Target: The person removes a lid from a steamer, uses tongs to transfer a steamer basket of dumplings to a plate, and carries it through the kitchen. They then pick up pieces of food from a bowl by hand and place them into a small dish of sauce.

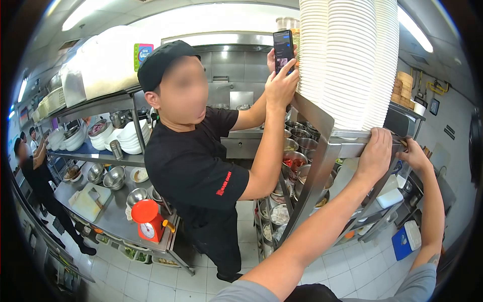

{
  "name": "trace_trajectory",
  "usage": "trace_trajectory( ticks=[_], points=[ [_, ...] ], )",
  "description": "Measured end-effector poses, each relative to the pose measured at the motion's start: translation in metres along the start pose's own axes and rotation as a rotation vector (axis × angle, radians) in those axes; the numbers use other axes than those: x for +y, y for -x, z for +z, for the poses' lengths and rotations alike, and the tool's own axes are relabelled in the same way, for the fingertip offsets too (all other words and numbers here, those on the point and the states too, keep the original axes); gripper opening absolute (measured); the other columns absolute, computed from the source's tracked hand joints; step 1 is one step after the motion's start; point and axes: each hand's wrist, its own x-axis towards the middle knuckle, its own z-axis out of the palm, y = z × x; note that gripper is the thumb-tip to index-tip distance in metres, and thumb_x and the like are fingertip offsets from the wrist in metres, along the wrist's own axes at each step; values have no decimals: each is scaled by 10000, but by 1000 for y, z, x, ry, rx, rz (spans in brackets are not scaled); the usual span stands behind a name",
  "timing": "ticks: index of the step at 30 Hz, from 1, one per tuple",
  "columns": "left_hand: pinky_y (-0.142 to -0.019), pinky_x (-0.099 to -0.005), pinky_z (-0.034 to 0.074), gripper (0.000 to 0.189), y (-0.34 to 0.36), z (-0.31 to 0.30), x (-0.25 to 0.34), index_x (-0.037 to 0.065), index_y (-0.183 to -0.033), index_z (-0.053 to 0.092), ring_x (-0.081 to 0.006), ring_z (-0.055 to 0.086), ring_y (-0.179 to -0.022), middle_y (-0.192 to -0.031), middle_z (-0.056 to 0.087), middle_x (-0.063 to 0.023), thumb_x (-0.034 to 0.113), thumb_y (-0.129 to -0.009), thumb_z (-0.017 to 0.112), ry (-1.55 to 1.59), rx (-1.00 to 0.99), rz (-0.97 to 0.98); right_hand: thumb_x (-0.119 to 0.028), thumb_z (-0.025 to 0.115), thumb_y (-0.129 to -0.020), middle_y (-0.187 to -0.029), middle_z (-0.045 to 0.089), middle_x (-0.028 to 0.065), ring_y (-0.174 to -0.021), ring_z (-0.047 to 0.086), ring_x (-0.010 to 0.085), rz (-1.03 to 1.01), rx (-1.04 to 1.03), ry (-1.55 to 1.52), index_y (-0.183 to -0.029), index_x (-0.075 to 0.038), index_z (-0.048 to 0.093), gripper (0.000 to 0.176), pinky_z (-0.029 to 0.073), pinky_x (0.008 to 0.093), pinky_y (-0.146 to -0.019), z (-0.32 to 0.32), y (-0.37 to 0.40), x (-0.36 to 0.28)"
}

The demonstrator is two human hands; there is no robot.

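Note:
My left hand point(376, 152) is closed over the front edge of a stainless steel shelf point(347, 149), its fingers bent onto the top just below the bowls. A little further right, my right hand point(415, 156) has its fingers curled against the same shelf's edge; its fingertips are partly hidden. Tall stacks of white bowls point(348, 65) stand on this shelf, reaching out of view at the top. Neither hand holds a loose object. Across the shelf corner, a co-worker point(193, 131) in black holds up a phone point(283, 50) in both hands beside the bowls.
Metal containers of ingredients point(297, 161) sit beneath the shelf. To the left, a steel counter point(118, 214) carries a red scale point(146, 221), a cutting board point(90, 202) and metal bowls. Another person point(37, 176) stands at far left. A blue-and-white box point(406, 240) is low at right.

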Motion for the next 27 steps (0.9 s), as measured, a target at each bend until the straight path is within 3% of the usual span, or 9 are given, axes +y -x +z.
trace_trajectory(
  ticks=[27],
  points=[
    [-1053,-414,325,499,-1,1,1,-101,-1209,570,-299,516,-1098,-1115,580,-172,255,-869,486,-33,5,0,-157,787,-712,-1012,640,163,-816,589,227,23,59,83,-1261,53,542,637,503,354,-751,1,1,3]
  ],
)
